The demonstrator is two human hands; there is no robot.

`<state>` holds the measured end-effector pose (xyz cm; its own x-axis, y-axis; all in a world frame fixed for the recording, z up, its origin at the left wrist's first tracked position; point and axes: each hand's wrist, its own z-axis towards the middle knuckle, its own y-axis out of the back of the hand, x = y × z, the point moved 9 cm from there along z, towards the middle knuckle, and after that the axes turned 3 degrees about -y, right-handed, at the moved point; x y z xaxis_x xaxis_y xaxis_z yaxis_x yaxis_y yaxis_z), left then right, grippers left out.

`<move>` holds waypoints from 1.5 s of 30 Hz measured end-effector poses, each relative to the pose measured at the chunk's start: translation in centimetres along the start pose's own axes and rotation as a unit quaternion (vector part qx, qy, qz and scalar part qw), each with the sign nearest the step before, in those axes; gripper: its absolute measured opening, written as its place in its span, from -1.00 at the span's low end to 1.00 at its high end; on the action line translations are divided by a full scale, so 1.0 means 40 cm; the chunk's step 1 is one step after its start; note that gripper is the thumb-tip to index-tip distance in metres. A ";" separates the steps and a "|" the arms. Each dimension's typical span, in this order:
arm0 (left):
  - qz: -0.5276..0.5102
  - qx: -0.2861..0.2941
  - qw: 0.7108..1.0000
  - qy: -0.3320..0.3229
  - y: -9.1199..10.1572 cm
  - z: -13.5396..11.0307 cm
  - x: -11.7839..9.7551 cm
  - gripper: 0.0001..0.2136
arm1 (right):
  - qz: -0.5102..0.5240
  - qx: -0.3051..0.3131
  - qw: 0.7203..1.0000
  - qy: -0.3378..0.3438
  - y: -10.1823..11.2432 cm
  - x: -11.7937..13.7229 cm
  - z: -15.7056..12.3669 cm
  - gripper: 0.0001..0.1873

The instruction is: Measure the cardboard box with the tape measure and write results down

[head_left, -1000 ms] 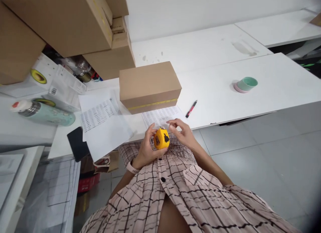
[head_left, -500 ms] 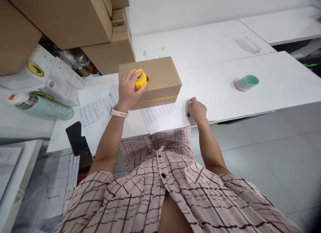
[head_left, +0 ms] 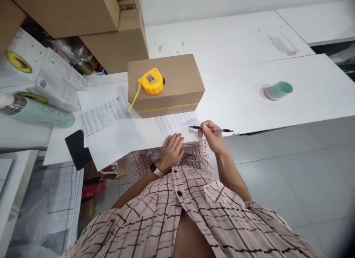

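Note:
Between the fingers of my right hand [head_left: 212, 136] is a red and black pen [head_left: 219, 130], its dark tip pointing left above a printed sheet [head_left: 177, 121]. My left hand [head_left: 171, 151] lies flat, fingers stretched out, at the table's front edge on the near end of that sheet, and it holds nothing. Behind the sheet stands a closed brown cardboard box [head_left: 177, 71]. A yellow tape measure [head_left: 152, 81] rests on top of the box, with its yellow wrist strap hanging over the left front edge. A yellow strip runs along the box's front face.
More printed papers [head_left: 111, 136] and a black phone [head_left: 78, 150] lie at the left. Beyond them are a mint bottle [head_left: 46, 111], white avocado-printed boxes [head_left: 57, 78] and stacked cartons [head_left: 122, 43]. A green cup [head_left: 280, 89] stands on the white table [head_left: 235, 80] at the right.
My left hand has let go of the tape measure, leaving it on the box, and has come down to the sheet's near edge. My right hand now has the pen raised over the sheet.

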<state>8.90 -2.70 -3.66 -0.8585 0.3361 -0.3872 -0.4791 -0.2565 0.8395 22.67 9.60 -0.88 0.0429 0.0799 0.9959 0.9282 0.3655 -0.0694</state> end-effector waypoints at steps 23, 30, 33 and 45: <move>0.069 0.017 0.997 -0.001 -0.006 0.017 -0.004 -0.61 | -0.137 0.012 0.990 0.043 -0.158 -0.067 0.097 -0.65; 0.064 0.019 0.998 -0.005 -0.005 0.018 -0.002 -0.59 | -0.136 0.030 0.989 0.038 -0.168 -0.067 0.099 -0.68; 0.088 -0.002 0.996 -0.018 0.002 0.017 -0.008 -0.59 | -0.138 0.030 0.989 0.040 -0.169 -0.066 0.100 -0.67; 0.117 0.007 0.993 -0.019 -0.001 0.017 -0.007 -0.60 | -0.147 0.033 0.987 0.048 -0.171 -0.082 0.104 -0.66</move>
<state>9.29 -2.16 -3.32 -0.9382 0.3036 -0.1662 -0.2646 -0.3197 0.9098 14.63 10.69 -3.89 -0.1861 -0.1257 0.9745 0.8798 0.4203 0.2222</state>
